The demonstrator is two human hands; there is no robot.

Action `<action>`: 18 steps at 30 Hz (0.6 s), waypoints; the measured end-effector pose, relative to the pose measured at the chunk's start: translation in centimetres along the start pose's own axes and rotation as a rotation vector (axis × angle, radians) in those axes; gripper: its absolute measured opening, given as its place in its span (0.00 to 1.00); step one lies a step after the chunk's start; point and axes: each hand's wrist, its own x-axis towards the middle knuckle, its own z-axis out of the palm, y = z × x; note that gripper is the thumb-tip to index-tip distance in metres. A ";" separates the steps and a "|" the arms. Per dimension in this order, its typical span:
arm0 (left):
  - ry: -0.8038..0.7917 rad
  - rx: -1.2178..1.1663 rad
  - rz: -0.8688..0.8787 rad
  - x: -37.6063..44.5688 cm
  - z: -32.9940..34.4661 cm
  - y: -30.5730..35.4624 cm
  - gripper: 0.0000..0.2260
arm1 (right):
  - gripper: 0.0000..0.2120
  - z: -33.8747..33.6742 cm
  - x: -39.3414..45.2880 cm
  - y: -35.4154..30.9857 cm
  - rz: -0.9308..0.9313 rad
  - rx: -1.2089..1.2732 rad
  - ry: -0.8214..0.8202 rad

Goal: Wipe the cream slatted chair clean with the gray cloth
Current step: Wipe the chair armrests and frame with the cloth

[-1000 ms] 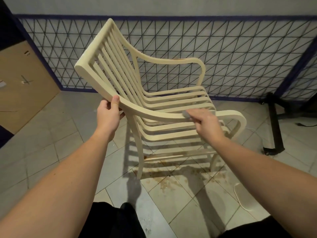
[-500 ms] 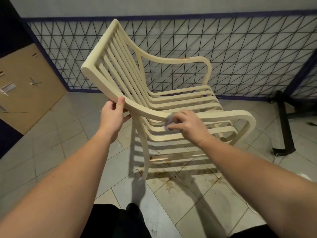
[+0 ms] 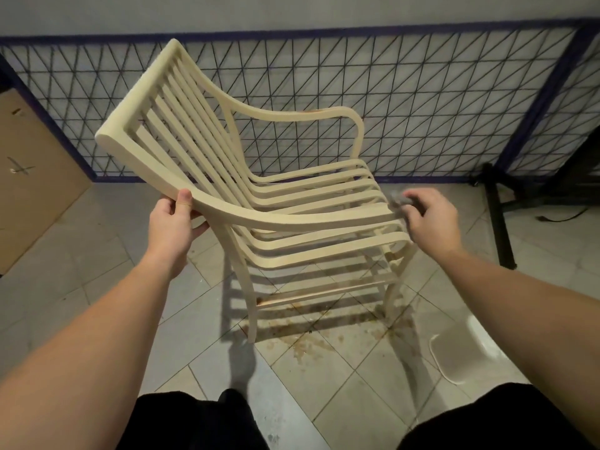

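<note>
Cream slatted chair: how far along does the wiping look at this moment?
Partway. The left hand steadies the cream slatted chair at its near rail. In hand: the right hand presses the gray cloth on the front end of the near armrest. Left: an orange-brown mark on the far armrest and staining along the low front rail. Nothing shows which slats are already clean.

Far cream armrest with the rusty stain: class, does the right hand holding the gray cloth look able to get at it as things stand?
Probably yes. The right hand with the gray cloth sits at the near armrest's front end, and only open seat slats lie between it and the far cream armrest; nothing blocks the way.
</note>
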 end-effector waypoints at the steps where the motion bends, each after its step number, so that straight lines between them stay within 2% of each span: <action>1: 0.003 0.004 0.000 -0.1 0.0 0.1 0.13 | 0.10 1.0 -0.6 -0.6 -0.018 -0.007 -0.051; 9: 0.015 0.041 0.000 0.0 0.1 0.1 0.16 | 0.17 9.2 -1.9 -11.6 -0.278 -0.035 -0.411; 11: 0.018 0.047 0.004 0.0 0.1 0.1 0.15 | 0.18 10.8 -1.0 -14.8 -0.279 -0.056 -0.535; 14: 0.026 0.078 0.011 0.1 0.0 0.0 0.13 | 0.17 12.3 0.4 -19.8 -0.197 0.135 -0.699; 18: 0.049 0.213 0.060 0.2 -0.3 -0.2 0.12 | 0.15 13.4 1.2 -24.6 -0.202 0.285 -0.743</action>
